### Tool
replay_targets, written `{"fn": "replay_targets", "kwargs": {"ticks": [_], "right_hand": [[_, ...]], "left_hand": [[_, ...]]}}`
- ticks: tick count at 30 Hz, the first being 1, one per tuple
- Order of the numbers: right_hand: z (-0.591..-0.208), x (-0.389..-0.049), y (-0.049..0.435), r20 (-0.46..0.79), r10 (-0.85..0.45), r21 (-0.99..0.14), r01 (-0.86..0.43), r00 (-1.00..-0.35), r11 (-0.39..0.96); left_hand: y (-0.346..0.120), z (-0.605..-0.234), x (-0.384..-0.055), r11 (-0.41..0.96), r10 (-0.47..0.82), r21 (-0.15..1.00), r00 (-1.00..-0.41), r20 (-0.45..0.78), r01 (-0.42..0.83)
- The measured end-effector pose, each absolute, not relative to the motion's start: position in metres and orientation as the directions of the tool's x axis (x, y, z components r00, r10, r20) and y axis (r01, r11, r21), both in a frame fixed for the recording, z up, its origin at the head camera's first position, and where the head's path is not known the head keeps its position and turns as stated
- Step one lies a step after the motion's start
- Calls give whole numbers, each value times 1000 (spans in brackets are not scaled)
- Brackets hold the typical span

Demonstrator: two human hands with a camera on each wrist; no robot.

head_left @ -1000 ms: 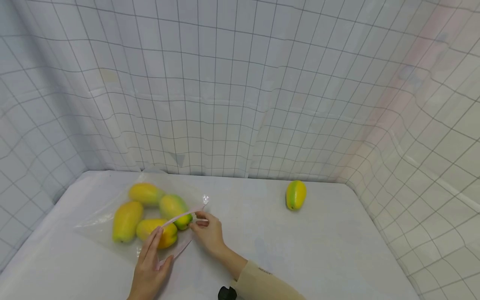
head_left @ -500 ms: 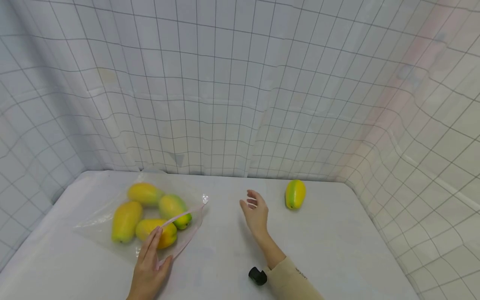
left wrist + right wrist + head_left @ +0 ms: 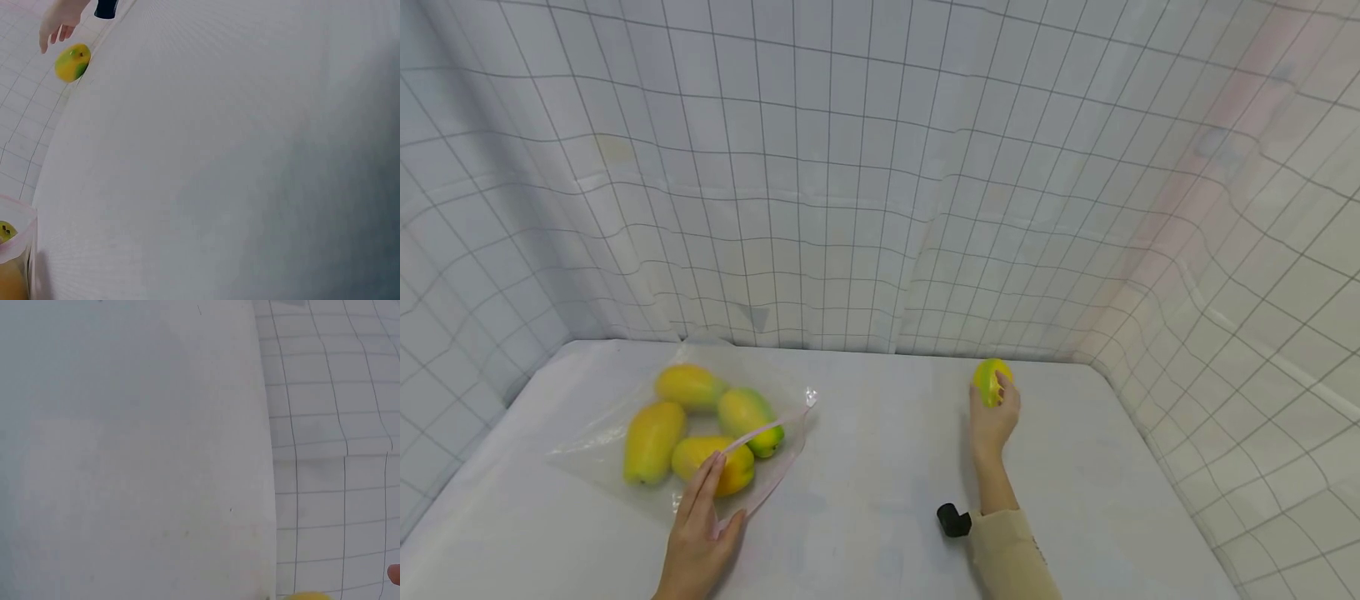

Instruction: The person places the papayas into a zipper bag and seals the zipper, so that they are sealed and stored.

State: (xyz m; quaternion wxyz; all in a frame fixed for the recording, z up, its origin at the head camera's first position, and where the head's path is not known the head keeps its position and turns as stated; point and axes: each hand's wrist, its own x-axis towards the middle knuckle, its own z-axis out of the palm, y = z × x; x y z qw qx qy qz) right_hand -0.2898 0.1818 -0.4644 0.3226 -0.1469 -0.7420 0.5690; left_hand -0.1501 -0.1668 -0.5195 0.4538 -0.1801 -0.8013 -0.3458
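Observation:
My left hand (image 3: pixel 698 542) is at the mouth of a clear plastic bag (image 3: pixel 597 450) with a pink rim. Its straight fingers touch the upper edge and the thumb lies by the lower one, so the mouth stands apart. Inside the bag lie several yellow-green papayas (image 3: pixel 653 442). At the back right, my right hand (image 3: pixel 996 425) reaches over a lone papaya (image 3: pixel 990 377), fingers and thumb spread around it. The left wrist view shows a gap between those fingers and the papaya (image 3: pixel 74 62); only a fingertip (image 3: pixel 394 574) appears in the right wrist view.
A white cloth covers the table (image 3: pixel 880 467). Gridded white curtains (image 3: pixel 865 208) enclose its back and sides. Beside the right sleeve (image 3: pixel 1011 550) sits a black wrist device (image 3: pixel 953 521).
My right hand has left the bag's mouth and travelled right to the lone papaya. The left hand has stayed at the bag, and the bagged papayas have not moved.

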Motion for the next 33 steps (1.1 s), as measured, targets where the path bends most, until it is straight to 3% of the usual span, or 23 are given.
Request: {"fn": "replay_targets", "kwargs": {"ticks": [9, 18, 24, 29, 33], "right_hand": [[-479, -295, 202, 231, 630, -942, -9, -741, 335], [-489, -296, 207, 129, 569, -951, 61, -812, 304], [-496, -299, 210, 129, 556, -961, 36, -821, 275], [-505, -300, 214, 185, 562, -965, -41, -806, 258], [-510, -302, 218, 161, 567, -975, -40, -808, 220]], "left_hand": [[-168, -522, -150, 700, -24, 389, -525, 851, 599], [-169, -521, -149, 699, -20, 396, -537, 843, 596], [-169, -520, -149, 700, -11, 381, -524, 852, 604], [-169, -518, -147, 687, -20, 427, -573, 820, 588], [-169, -518, -146, 687, -16, 426, -573, 819, 588]]}}
